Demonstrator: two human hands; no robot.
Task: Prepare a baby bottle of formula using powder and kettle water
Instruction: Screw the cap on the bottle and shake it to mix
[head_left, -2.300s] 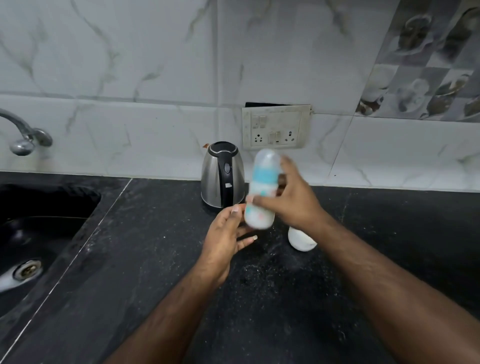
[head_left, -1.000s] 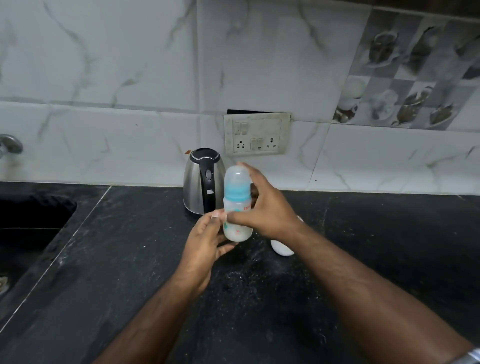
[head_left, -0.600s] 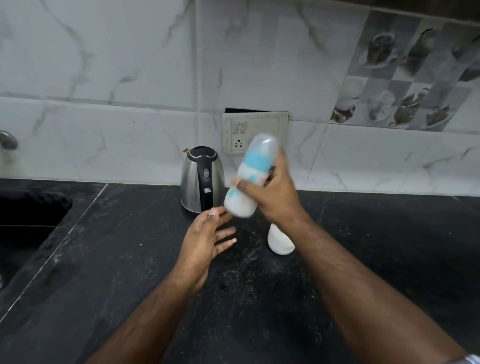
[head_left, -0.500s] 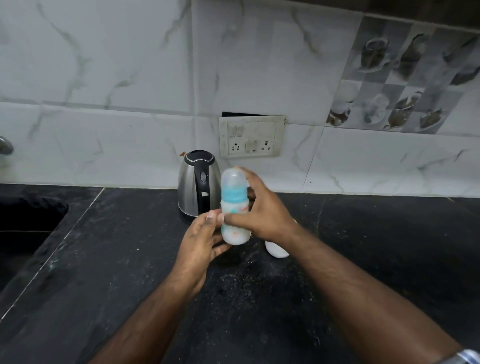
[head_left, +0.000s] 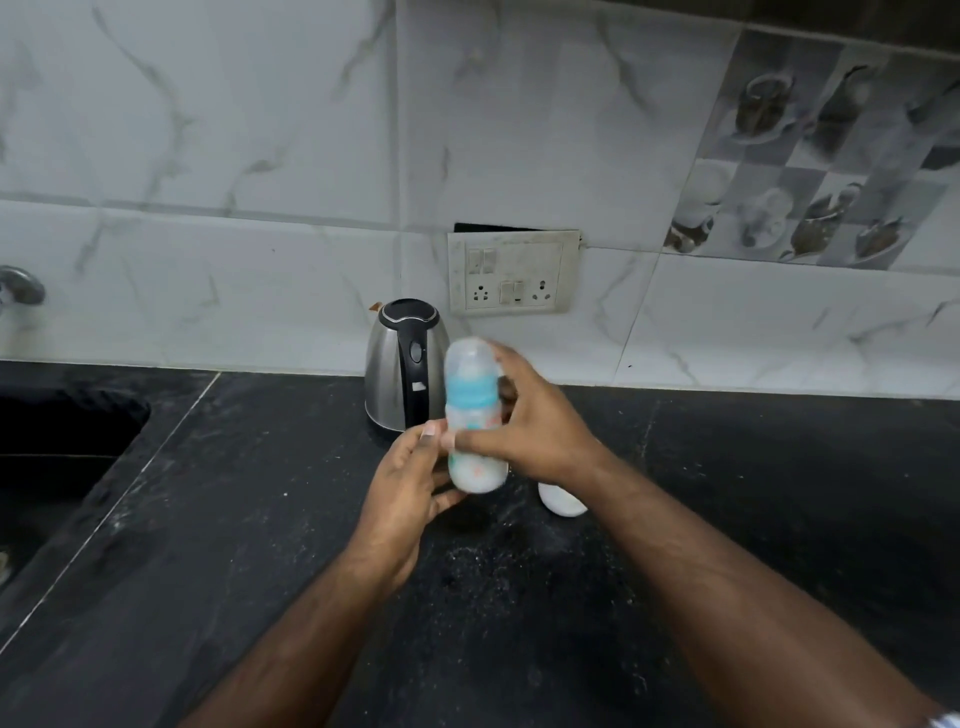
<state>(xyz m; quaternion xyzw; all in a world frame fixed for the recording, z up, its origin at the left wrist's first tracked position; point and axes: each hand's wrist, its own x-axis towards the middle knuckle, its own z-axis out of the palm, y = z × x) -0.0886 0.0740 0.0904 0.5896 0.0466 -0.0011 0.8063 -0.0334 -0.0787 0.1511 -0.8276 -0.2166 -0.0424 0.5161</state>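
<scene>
Bottle first: a small translucent plastic baby bottle (head_left: 475, 415) with a turquoise collar ring and a clear domed cap is held upright in the air above the counter, in front of and just right of the kettle. Its lower body looks whitish and cloudy, with faint coloured print on it (the frame is blurred there, so I cannot tell how full it is). The right hand (head_left: 535, 426) grips the bottle from the right side, fingers curled behind it and the thumb across the front at about mid-height. The left hand (head_left: 410, 483) is cupped beside and beneath the bottle's base, its fingers relaxed and mostly straight, a fingertip touching the bottle near the right thumb; it does not close round anything. Behind the bottle stands a stainless steel electric kettle (head_left: 404, 369) with a black lid and black handle, lid shut, against the wall. Just right of the hands, partly hidden by the right wrist, a small white rounded container (head_left: 560, 505) sits on the black stone countertop (head_left: 779, 493), which is dusted with pale specks (head_left: 483, 566) below the hands. A white switch and socket plate (head_left: 511, 273) is mounted on the marble-patterned wall tiles (head_left: 234, 156), and a dark sink (head_left: 57, 457) lies at far left.
</scene>
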